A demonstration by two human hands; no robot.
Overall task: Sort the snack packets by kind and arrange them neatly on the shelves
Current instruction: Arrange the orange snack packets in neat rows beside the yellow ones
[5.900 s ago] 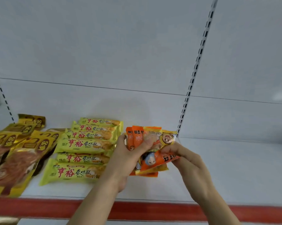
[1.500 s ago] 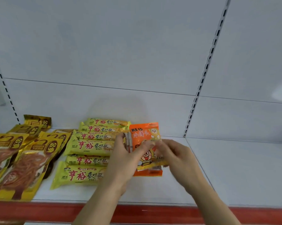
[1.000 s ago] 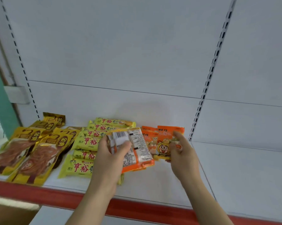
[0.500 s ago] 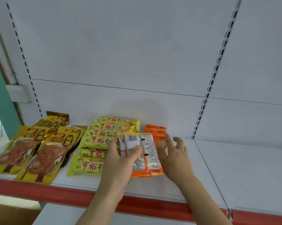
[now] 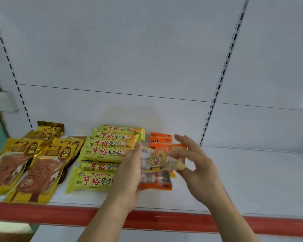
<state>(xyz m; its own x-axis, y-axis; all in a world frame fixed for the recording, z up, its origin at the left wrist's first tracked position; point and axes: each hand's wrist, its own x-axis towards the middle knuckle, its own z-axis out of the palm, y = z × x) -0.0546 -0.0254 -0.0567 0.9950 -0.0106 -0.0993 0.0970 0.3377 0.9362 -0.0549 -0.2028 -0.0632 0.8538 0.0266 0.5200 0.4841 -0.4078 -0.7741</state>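
I note the right hand pinches an orange cartoon packet by its right end, fingers curled. The left hand lies against the left side of the orange stack on the white shelf; its grip I cannot tell. More orange packets sit behind. Yellow bars lie just left, gold pouches farther left.

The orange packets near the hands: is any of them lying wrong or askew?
Yes. In the left hand, one orange packet shows its printed back, not its cartoon front, unlike the packet the right hand holds over it.
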